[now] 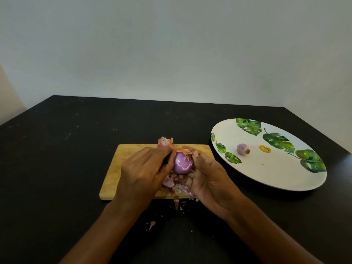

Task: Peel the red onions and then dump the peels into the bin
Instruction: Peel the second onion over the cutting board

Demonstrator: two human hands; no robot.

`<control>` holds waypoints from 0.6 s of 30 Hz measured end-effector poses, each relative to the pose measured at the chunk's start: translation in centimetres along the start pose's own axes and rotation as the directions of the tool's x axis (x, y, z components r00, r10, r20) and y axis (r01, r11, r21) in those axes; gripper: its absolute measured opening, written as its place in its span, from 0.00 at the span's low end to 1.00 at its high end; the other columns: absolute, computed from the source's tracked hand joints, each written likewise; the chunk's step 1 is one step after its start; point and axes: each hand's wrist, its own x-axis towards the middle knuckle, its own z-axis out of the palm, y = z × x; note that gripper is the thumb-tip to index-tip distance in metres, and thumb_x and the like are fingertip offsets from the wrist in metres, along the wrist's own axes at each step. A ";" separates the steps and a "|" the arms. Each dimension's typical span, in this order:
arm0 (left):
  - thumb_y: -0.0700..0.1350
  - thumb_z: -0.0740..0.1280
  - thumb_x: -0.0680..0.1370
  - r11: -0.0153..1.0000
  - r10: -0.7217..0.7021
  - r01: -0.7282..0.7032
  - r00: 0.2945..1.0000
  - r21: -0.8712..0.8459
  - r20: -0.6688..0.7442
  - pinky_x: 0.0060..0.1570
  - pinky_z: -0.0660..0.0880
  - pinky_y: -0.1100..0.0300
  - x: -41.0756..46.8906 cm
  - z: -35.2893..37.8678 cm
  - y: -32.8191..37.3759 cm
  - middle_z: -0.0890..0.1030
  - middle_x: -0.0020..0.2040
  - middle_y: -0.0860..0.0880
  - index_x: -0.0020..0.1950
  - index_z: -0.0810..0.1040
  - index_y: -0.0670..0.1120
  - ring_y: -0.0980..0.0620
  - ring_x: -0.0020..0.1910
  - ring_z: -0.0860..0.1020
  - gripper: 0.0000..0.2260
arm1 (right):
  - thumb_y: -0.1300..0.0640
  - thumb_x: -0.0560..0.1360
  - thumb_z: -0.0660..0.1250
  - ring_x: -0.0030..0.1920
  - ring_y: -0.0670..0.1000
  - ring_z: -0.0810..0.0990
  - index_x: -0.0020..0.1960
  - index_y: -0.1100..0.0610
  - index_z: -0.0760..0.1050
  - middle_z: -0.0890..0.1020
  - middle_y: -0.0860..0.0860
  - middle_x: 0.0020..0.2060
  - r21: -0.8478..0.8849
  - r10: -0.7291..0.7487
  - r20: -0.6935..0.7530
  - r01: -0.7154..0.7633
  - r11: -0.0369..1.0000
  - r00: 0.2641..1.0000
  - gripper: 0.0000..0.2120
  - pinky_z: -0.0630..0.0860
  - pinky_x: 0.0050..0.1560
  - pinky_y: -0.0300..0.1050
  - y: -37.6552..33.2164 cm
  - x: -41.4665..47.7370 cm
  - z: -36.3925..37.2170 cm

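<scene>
Home kitchen: chopping board [122, 168], leaf-print plate [276, 168]

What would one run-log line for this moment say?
step: peeling | left hand: pinches peel | right hand: holds red onion | cutting board: loose peels, some on table | plate: one small onion | bin: unseen

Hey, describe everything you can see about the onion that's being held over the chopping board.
The red onion is small, round and mostly peeled. Its glossy purple flesh shows pale streaks, and a scrap of dry orange skin clings near the top. It is held over the wooden cutting board between both hands: the left hand grips its left side, and the right hand cradles its right side and underside. Loose peels lie on the board below it.
</scene>
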 end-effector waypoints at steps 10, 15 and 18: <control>0.46 0.64 0.75 0.967 -0.214 0.201 0.974 -0.154 -0.074 0.42 0.76 0.66 0.2 0.2 0.5 0.83 0.40 0.48 0.49 0.82 0.39 0.56 0.43 0.78 0.12 | 0.55 0.72 0.66 0.61 0.63 0.78 0.66 0.60 0.70 0.78 0.62 0.62 -0.024 -0.029 0.029 0.029 0.999 0.999 0.23 0.74 0.59 0.62 -0.1 -0.1 0.1; 0.48 0.64 0.75 0.923 -0.269 0.259 0.963 -0.286 0.004 0.45 0.75 0.73 0.2 0.4 0.3 0.80 0.46 0.56 0.53 0.79 0.47 0.63 0.46 0.78 0.10 | 0.54 0.76 0.64 0.60 0.63 0.79 0.66 0.63 0.69 0.78 0.63 0.61 -0.045 -0.020 0.016 0.021 0.999 1.000 0.21 0.79 0.56 0.59 -0.3 -0.2 0.1; 0.52 0.64 0.75 0.913 -0.260 0.279 0.960 -0.297 0.104 0.47 0.76 0.69 0.1 0.7 0.3 0.82 0.48 0.54 0.55 0.80 0.48 0.61 0.49 0.79 0.13 | 0.54 0.75 0.61 0.54 0.60 0.83 0.64 0.64 0.71 0.80 0.64 0.57 -0.048 -0.015 -0.009 0.014 0.999 1.000 0.21 0.82 0.49 0.53 -0.6 -0.3 0.3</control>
